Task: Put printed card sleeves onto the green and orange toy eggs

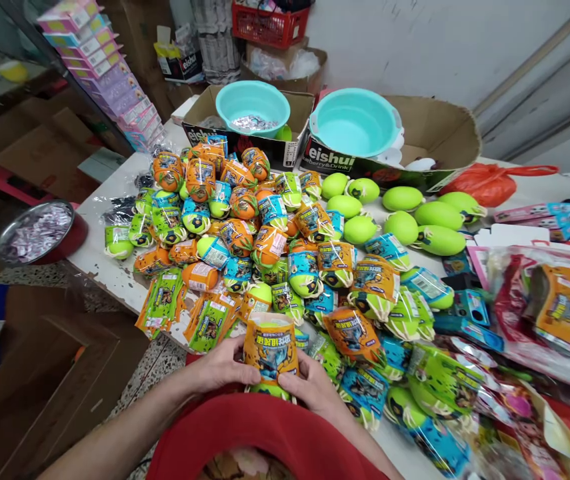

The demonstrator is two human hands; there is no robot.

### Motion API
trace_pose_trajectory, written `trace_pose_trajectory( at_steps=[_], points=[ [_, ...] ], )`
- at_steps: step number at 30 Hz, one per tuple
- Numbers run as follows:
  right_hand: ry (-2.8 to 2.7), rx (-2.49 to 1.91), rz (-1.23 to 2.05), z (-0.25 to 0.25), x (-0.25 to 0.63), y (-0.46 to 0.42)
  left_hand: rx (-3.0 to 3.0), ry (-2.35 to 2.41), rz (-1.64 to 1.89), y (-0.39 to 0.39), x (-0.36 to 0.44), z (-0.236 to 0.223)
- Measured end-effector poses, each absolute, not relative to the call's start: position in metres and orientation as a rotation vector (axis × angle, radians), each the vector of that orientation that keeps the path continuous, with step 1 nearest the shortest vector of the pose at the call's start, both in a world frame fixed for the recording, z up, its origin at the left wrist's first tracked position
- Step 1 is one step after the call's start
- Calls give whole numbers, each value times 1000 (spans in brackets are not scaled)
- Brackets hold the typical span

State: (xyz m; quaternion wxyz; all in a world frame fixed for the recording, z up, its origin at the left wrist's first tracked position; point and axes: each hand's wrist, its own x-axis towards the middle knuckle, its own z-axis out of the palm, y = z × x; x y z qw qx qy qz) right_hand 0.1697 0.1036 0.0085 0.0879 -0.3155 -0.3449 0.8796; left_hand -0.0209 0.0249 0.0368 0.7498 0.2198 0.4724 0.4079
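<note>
Close to my body, at the table's front edge, I hold a green plastic egg wrapped in an orange printed packet [271, 350]. My left hand [225, 365] grips its left side, thumb across the front. On the right side, my right hand [312, 381] closes round it, with the thumb low on the packet. Green shows below the wrapper and a little at its top. Just beyond lie many wrapped eggs in orange, blue and green packets, such as an orange one [356, 335]. Flat green packets [211, 327] lie left of my hands.
Bare green eggs [402, 199] lie at the back right. Behind them, turquoise basins [357, 123] sit in cardboard boxes [439, 133]. A metal bowl of small packets [39, 233] stands at the left, beside stacked boxes [99, 67]. A red bag [485, 185] and loose packaging [509, 287] cover the right.
</note>
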Motion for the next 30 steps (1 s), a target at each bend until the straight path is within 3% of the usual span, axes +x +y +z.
trace_pose_trajectory(
  at_steps=[14, 24, 27, 30],
  points=[
    [-1192, -1100, 2545, 7, 171, 103, 415, 1043, 909, 20, -20, 31],
    [-1023, -991, 2496, 24, 156, 125, 478, 1061, 1019, 46, -16, 25],
    [-1154, -1106, 2356, 28, 150, 158, 517, 1161, 945, 52, -28, 14],
    [-1437, -1341, 1994, 33, 141, 215, 530, 1457, 922, 45, -62, -8]
  ],
)
